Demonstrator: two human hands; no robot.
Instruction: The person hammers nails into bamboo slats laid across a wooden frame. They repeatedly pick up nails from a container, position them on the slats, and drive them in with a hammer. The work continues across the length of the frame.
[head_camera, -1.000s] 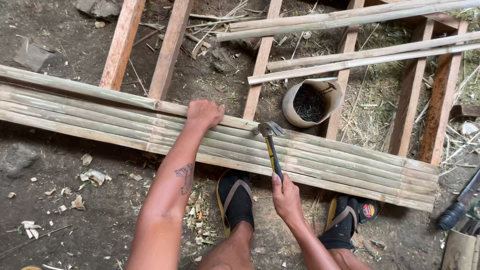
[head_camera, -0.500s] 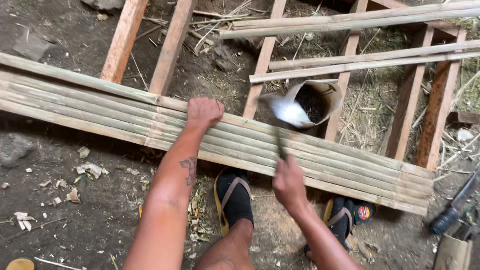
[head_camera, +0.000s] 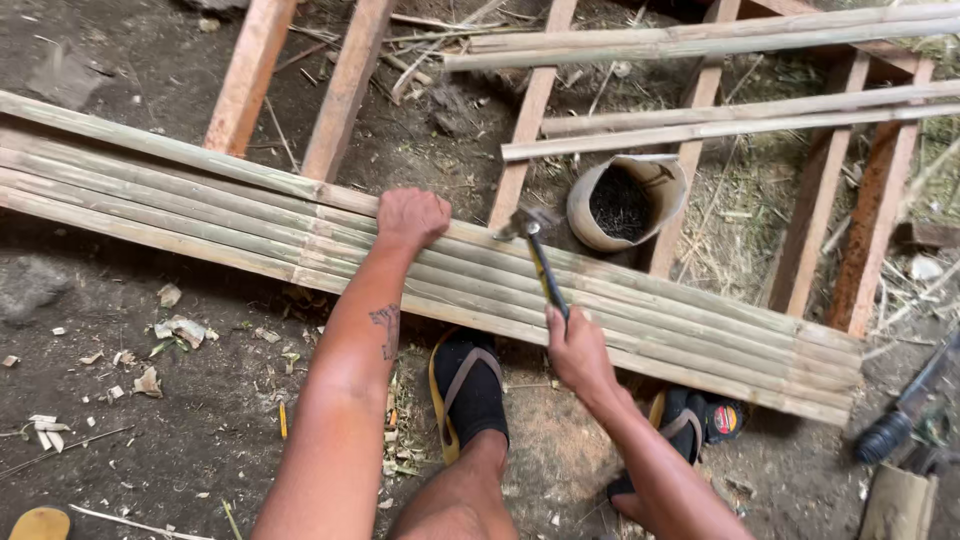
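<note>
Head view shows the bamboo slats (head_camera: 200, 205) under the left hand (head_camera: 412, 217), which presses them with curled fingers. Right hand (head_camera: 577, 350) (nearer the feet) grips closed around the hammer (head_camera: 540, 262), its head just beside the left hand.

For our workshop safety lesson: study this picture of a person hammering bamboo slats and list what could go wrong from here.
1. The left hand presses on the bamboo slats close to the hammer head, so a missed blow could hit the fingers.
2. The right hand has its grip low on the handle; a glancing strike could twist the hammer loose.
3. The feet wear open sandals just beside the slats, so a dropped hammer or a splinter could injure them.
</note>
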